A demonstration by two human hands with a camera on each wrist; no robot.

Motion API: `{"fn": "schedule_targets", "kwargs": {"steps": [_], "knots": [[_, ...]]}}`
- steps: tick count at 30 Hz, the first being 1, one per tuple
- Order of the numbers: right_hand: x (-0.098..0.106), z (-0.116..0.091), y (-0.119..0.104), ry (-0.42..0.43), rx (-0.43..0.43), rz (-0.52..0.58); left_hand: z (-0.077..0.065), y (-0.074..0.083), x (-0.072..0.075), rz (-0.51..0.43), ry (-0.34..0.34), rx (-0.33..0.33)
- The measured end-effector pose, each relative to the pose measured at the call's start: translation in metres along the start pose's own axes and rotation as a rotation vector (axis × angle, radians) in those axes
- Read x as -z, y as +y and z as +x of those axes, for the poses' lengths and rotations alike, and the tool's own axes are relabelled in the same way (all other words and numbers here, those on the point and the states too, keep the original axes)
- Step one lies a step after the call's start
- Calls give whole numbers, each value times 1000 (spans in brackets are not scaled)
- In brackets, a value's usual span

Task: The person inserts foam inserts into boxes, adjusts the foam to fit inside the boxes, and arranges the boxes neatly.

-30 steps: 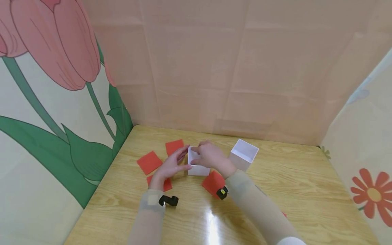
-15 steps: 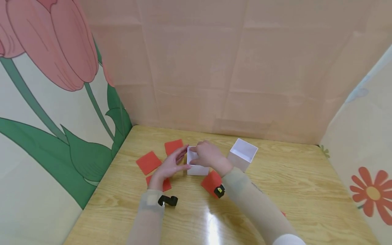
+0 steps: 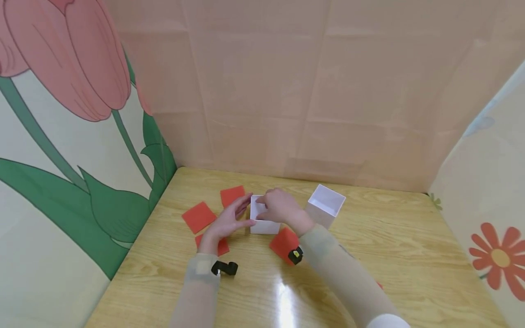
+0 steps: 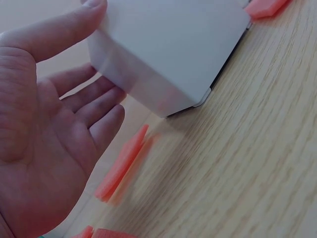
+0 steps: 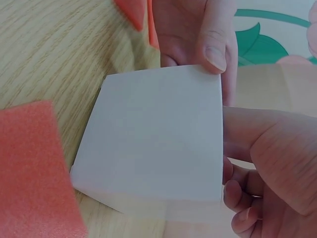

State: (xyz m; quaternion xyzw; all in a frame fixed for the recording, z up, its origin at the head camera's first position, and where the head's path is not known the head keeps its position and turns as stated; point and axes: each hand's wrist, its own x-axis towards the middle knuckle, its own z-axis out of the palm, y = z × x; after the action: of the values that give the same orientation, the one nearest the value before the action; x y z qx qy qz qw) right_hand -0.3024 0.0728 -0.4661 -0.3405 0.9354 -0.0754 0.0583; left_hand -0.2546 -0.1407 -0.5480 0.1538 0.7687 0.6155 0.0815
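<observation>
Closely flanked, one white box (image 3: 264,228) has no clear long axis: it stands just right of the left hand (image 3: 228,223), whose extended fingers and thumb touch it, and left of the right hand (image 3: 284,208), which reaches inside, hidden fingertips leaving any grip unclear. Beneath them lies a wood-grain tabletop (image 3: 402,237); beyond, a pinkish backdrop (image 3: 262,100).

Head view: high, well back from the left white box (image 3: 265,227), facing forward and down. Left and right wrist views: close, at its near left and near right, both facing its near wall (image 5: 151,134).
</observation>
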Motion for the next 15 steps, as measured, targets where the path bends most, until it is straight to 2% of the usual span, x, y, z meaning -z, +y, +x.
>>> {"fn": "schedule_targets", "kwargs": {"steps": [7, 15], "knots": [[0, -2, 2, -6, 9, -5, 1, -2, -2, 11, -1, 0], [-5, -6, 7, 49, 30, 30, 3, -4, -3, 19, -3, -5]]}}
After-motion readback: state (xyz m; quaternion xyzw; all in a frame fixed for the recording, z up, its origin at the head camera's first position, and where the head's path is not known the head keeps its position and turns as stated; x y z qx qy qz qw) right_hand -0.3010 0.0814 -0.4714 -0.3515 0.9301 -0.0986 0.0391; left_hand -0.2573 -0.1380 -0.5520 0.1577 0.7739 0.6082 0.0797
